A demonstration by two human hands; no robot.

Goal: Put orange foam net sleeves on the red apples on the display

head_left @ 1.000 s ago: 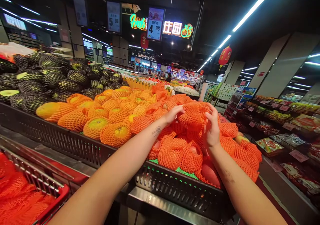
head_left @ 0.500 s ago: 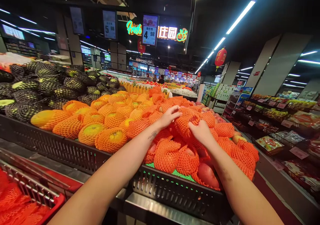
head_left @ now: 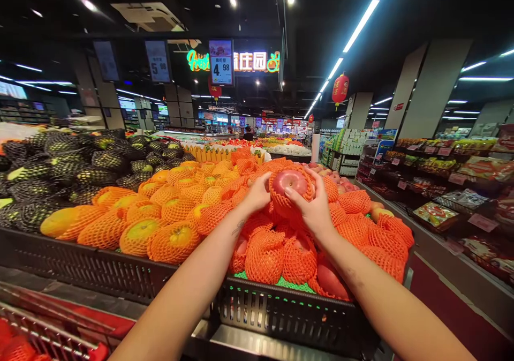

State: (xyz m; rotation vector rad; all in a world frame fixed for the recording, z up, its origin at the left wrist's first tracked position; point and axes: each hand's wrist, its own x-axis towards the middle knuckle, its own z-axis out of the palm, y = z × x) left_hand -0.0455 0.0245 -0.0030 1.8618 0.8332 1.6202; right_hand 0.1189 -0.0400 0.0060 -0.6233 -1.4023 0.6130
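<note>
Between my two hands is a red apple (head_left: 290, 181), its stem end bare and its lower part wrapped in an orange foam net. My left hand (head_left: 259, 192) grips it from the left side, its fingertips partly hidden behind the fruit. My right hand (head_left: 315, 203) closes round the right side, the thumb pressed on the apple's top near the stem. Below and around both hands lie several more apples in orange foam nets (head_left: 265, 256), piled over a green mat (head_left: 295, 284) in a black slotted crate (head_left: 281, 310).
Net-wrapped yellow melons (head_left: 174, 240) lie to the left, with dark-netted green fruit (head_left: 64, 165) beyond. A red shopping cart (head_left: 96, 323) stands at the lower left. Bare apples (head_left: 341, 184) sit behind on the right. Shelves of packaged goods (head_left: 441, 189) line the right side.
The net round the held apple has been opened and pulled down, baring its red top. My right thumb has moved onto the fruit. The view has shifted slightly.
</note>
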